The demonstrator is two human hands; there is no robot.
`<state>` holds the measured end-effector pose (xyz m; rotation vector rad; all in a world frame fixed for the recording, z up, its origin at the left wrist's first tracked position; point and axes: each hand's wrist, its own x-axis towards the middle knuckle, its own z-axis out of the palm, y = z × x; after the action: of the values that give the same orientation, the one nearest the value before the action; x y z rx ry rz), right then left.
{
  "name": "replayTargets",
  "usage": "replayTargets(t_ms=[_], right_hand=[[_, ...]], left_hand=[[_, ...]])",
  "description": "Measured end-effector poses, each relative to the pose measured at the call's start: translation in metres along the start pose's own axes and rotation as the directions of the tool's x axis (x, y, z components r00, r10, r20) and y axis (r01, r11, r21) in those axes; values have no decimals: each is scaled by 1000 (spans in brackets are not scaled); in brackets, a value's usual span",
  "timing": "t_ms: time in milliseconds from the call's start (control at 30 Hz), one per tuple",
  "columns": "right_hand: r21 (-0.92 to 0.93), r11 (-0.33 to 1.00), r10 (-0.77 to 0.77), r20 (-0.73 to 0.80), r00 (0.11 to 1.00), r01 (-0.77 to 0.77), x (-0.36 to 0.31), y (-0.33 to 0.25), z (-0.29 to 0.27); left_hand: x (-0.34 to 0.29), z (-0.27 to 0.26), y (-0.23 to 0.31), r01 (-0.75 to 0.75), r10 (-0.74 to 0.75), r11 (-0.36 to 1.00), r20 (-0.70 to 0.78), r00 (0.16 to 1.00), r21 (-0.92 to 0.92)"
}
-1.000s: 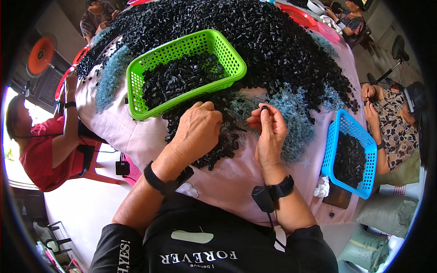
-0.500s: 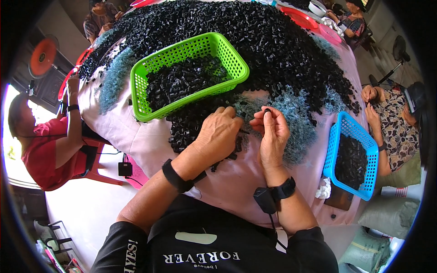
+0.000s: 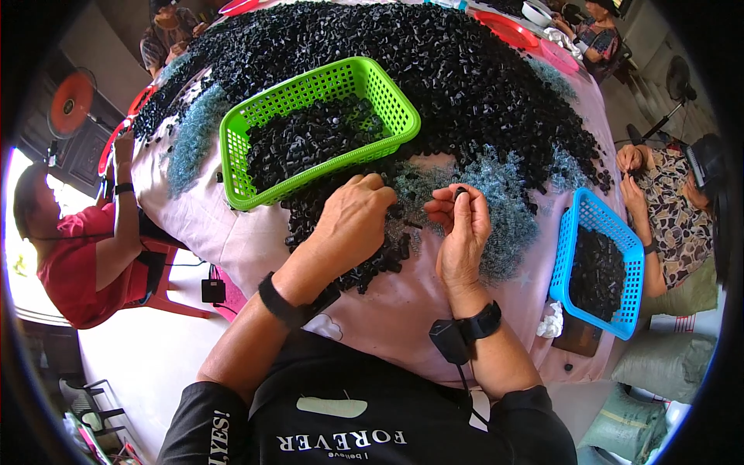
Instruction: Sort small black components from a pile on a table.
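Observation:
My right hand (image 3: 463, 236) is raised over the cloth, thumb against curled fingers, with a small black rubber-like piece (image 3: 462, 191) showing at the thumb tip. My left hand (image 3: 350, 221) hangs palm down over the near edge of the heap of black pieces (image 3: 380, 267), its fingers bent and their tips hidden; whether it holds anything cannot be seen. Just beyond it stands a green basket (image 3: 322, 167) partly filled with similar black pieces (image 3: 302, 143). Bluish translucent scraps (image 3: 504, 209) lie in a loose pile beside and behind my right hand.
A large black heap (image 3: 480, 85) covers the far table. At the right, a blue basket (image 3: 637, 267) holds black pieces, near a crumpled white tissue (image 3: 551, 321). People sit around: one in red (image 3: 85, 256) at left, one in a patterned top (image 3: 674, 217) at right. Pink cloth (image 3: 248, 236) covers the table.
My left hand has drawn back to the left, away from my right hand, uncovering more of the near black pieces. My right hand stays nearly in place with its piece.

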<state>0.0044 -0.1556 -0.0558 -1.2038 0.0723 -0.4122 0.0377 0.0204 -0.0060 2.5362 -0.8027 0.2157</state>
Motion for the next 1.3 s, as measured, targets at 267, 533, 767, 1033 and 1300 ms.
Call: replayTargets(t_ms=[267, 533, 767, 1033, 1300], right_hand=[[-30, 1000, -4, -19, 1000, 4, 0, -5, 2], [-44, 999, -7, -9, 1000, 6, 1, -1, 0], [-21, 1000, 23, 41, 999, -22, 0, 1, 1], [-196, 976, 143, 272, 952, -90, -5, 0, 6], [-173, 982, 98, 134, 986, -74, 1, 0, 4]], left_hand=[[34, 25, 8, -57, 55, 995, 27, 998, 76], [39, 32, 12, -28, 22, 990, 49, 999, 137], [13, 9, -2, -31, 23, 981, -47, 999, -191], [-7, -14, 5, 68, -113, 921, -94, 989, -384], [-23, -25, -10, 123, -147, 968, -98, 984, -219]])
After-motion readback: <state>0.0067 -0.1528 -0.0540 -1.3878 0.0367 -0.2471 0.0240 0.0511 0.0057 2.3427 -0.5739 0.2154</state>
